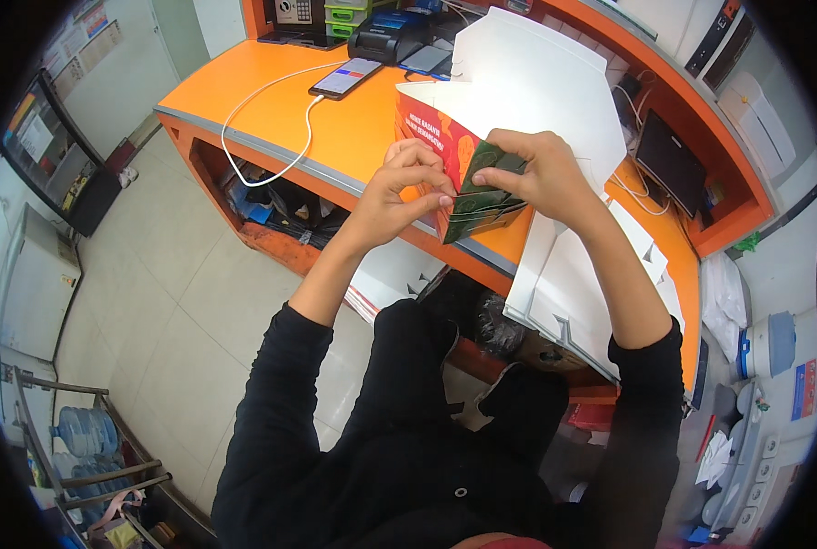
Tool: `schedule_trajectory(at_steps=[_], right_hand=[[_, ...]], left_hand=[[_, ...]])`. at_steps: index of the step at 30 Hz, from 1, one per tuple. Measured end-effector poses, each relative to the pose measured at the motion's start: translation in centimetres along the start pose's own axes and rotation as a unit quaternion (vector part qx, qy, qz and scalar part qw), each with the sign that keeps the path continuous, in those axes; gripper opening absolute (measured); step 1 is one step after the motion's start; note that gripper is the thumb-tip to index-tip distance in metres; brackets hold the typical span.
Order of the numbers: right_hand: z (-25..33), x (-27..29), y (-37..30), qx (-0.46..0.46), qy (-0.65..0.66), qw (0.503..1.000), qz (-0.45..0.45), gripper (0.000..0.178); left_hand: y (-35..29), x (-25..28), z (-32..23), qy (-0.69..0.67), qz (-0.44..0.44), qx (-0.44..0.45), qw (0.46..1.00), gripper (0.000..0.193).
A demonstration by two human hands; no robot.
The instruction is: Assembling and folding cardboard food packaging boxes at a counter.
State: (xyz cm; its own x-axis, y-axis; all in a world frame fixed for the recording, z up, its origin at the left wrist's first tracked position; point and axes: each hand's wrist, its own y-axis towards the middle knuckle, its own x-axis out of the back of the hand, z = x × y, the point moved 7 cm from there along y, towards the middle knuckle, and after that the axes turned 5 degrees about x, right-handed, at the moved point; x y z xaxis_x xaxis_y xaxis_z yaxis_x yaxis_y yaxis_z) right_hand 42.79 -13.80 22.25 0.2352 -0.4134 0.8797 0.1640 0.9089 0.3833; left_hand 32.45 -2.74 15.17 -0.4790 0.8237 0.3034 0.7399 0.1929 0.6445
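A partly folded cardboard box (421, 126), red and green outside and white inside, is held over the front edge of the orange counter. Its large white flap (541, 87) stands up at the back. My left hand (401, 190) pinches the near corner, thumb and forefinger together at the edge where red meets green. My right hand (538, 174) grips the green side panel, with fingers over its top edge and thumb on the outside. Both hands meet close together at this corner. Flat white cardboard blanks (578, 291) with cut slots lie on the counter beneath my right forearm.
On the orange counter (280, 101) a phone (345, 79) lies with a white cable (278, 174) looping over the front edge. Behind it sits a black printer-like device (388, 38). A dark monitor (671, 163) stands at right. Water jugs (88, 432) fill a rack at lower left.
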Motion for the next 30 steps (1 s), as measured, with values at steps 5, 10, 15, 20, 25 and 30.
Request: schedule_trajectory(at_steps=[5,10,15,20,25,30], right_hand=[[0.3,-0.5,-0.2,0.02,-0.034,0.999,-0.01,0.028],[0.4,-1.5,-0.3,0.055,-0.067,0.996,0.035,0.03],[2.5,-2.2,-0.4,0.089,-0.101,0.988,0.079,0.036],[3.0,-2.4,-0.6,0.078,-0.155,0.983,0.058,0.039],[3.2,-3.6,-0.3,0.096,-0.156,0.981,0.061,0.035],[2.5,-3.5,-1.0,0.095,-0.155,0.981,0.065,0.03]], left_hand=[[0.0,0.2,0.1,-0.014,0.004,-0.011,1.0,0.011],[0.2,0.1,0.8,-0.001,0.007,-0.01,1.0,0.009],[5.2,4.9,6.2,-0.156,-0.23,0.159,0.947,0.034],[9.5,3.4,13.3,-0.172,-0.066,0.336,0.924,0.038],[13.8,5.2,13.7,0.083,0.025,0.204,0.975,0.047],[16.1,-0.5,10.5,0.328,0.231,0.211,0.891,0.064]])
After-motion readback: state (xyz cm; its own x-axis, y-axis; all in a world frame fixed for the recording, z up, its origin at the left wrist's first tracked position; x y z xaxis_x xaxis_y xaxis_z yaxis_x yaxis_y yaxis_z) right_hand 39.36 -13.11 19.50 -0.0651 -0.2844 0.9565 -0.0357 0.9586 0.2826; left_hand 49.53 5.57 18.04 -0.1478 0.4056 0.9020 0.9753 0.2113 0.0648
